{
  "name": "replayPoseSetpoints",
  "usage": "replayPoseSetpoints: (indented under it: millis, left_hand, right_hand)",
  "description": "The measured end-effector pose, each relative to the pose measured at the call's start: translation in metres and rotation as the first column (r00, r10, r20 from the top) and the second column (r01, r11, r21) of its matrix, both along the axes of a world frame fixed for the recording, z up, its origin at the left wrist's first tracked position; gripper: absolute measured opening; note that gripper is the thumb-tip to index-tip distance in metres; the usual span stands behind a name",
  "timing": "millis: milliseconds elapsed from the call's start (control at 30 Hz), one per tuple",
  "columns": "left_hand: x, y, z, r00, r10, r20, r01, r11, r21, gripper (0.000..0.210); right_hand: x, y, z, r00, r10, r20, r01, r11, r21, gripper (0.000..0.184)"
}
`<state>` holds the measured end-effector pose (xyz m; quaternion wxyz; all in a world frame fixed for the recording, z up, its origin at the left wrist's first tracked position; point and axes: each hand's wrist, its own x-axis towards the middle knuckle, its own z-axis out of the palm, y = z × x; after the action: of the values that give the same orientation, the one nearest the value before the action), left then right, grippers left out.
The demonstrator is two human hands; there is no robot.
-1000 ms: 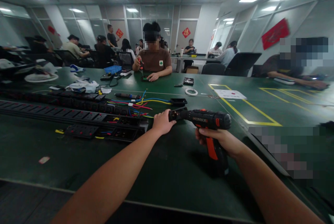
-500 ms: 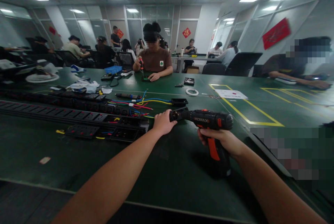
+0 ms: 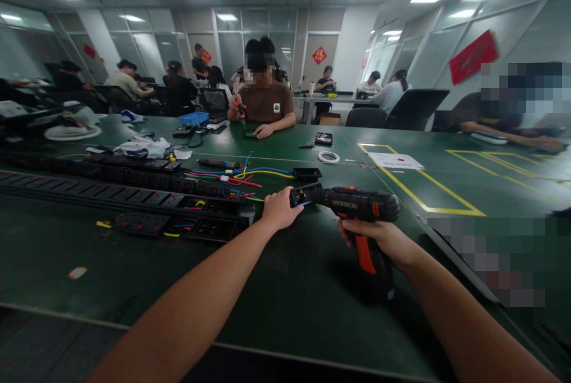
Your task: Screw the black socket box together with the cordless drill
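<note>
At centre frame, the left hand [image 3: 280, 209] clamps its grip on a small black rectangular plastic housing [image 3: 305, 195]. Just right, the right hand [image 3: 382, 235] wraps its grip round a black-and-orange cordless drill [image 3: 363, 204], nose at the housing; a long black socket strip [image 3: 102, 191] lies at left.

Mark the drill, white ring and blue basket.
Drill [image 3: 362, 205], head view, on its housing.
White ring [image 3: 329, 162], head view, on its near rim.
Blue basket [image 3: 195, 121], head view, on its near wall.

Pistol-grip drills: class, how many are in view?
1: the drill in the right hand, its nose at the black housing in the left hand. Others may be hidden.
</note>
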<state>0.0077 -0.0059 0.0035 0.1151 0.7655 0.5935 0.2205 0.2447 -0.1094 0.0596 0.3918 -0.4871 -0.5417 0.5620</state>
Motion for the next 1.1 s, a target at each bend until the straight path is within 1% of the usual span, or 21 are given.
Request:
replayPoseSetpoints:
  millis: [167, 333, 533, 833, 1100]
  left_hand:
    - [-0.0004, -0.0011, 0.0021, 1.0, -0.004, 0.001, 0.004, 1.0, -0.009, 0.054]
    - [-0.0007, -0.0006, 0.0019, 1.0, -0.005, 0.001, 0.005, 1.0, -0.01, 0.056]
    - [-0.0006, -0.0005, 0.0018, 1.0, -0.006, 0.0, 0.006, 1.0, -0.001, 0.055]
    - [0.0, 0.0004, -0.0005, 1.0, 0.003, -0.011, -0.003, 1.0, -0.005, 0.055]
    - [-0.0005, 0.0012, -0.001, 1.0, -0.004, -0.008, 0.004, 1.0, -0.001, 0.054]
  right_hand:
    - [0.0002, -0.0002, 0.001, 1.0, 0.019, 0.009, -0.019, 1.0, -0.001, 0.037]
    - [-0.0009, -0.0013, 0.0027, 0.999, 0.026, 0.025, -0.026, 1.0, 0.014, 0.037]
    - [-0.0029, -0.0022, 0.005, 0.999, 0.017, 0.029, -0.017, 1.0, 0.001, 0.038]
    - [-0.0015, -0.0013, 0.0035, 0.998, 0.024, 0.06, -0.024, 1.0, 0.003, 0.04]
    - [-0.0008, -0.0012, 0.003, 0.998, 0.023, 0.053, -0.024, 1.0, 0.006, 0.04]
